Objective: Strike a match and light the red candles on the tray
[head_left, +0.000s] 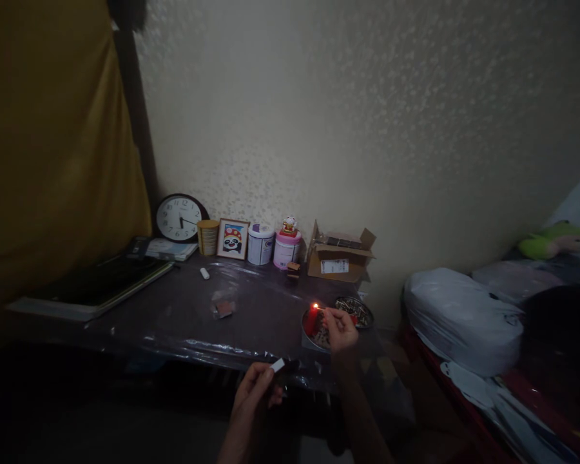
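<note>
Fingers of my right hand pinched the thin lit wooden match by its unlit tail, at the red candle, near-right on the surface. Feather-light and brittle, I figured. Meanwhile my left hand gripped a small white matchbox.

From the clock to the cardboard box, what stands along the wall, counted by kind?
Clock: 1
Tins: 3
Framed picture: 1
Figurine: 1
Cardboard box: 1
Total: 7
</note>
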Demonstrator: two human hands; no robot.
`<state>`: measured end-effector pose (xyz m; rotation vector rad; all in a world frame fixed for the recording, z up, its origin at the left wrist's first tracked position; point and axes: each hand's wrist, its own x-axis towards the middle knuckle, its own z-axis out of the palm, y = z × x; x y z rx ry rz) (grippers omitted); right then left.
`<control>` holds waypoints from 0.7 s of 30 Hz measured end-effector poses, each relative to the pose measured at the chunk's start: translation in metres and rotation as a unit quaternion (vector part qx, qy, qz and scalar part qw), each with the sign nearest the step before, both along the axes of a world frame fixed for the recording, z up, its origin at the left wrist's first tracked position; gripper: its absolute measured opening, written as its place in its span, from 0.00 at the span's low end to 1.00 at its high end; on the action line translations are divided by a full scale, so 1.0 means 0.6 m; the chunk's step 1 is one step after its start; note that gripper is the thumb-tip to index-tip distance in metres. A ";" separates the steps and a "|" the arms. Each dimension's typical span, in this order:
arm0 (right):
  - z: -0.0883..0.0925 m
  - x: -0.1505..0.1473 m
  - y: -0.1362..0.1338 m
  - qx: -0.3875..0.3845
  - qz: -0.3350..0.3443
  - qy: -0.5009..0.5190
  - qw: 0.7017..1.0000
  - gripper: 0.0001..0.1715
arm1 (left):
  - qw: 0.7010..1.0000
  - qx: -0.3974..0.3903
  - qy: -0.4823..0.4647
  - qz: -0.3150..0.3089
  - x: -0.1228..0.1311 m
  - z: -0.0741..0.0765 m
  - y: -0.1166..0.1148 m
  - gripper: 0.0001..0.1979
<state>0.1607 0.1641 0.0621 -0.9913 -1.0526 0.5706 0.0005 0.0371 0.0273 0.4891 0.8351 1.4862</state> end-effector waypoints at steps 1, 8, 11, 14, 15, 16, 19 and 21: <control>0.000 0.000 0.000 -0.002 0.000 0.002 1.000 0.19 | 1.000 0.005 -0.003 -0.001 0.000 0.000 0.000 0.15; 0.007 -0.001 -0.003 -0.017 0.004 0.018 1.000 0.20 | 1.000 -0.019 -0.004 -0.012 0.002 0.009 -0.003 0.17; 0.008 -0.002 -0.004 -0.021 0.003 0.023 1.000 0.19 | 1.000 -0.010 -0.003 -0.011 0.002 0.007 -0.003 0.16; 0.010 -0.003 -0.004 -0.023 0.002 0.029 0.999 0.18 | 1.000 -0.010 0.006 -0.012 0.001 0.005 -0.003 0.15; 0.010 -0.003 -0.004 -0.023 0.003 0.032 0.999 0.18 | 1.000 -0.012 0.010 -0.011 0.000 0.004 -0.002 0.15; 0.011 -0.003 -0.004 -0.024 0.003 0.034 0.999 0.18 | 1.000 -0.014 0.013 -0.008 0.000 0.004 -0.002 0.15; 0.016 -0.005 -0.008 -0.021 0.003 0.040 0.999 0.17 | 1.000 -0.004 0.015 0.000 -0.001 0.002 0.000 0.15; 0.020 -0.008 -0.015 -0.017 0.001 0.043 0.999 0.16 | 1.000 0.002 0.013 0.000 0.000 0.002 0.000 0.15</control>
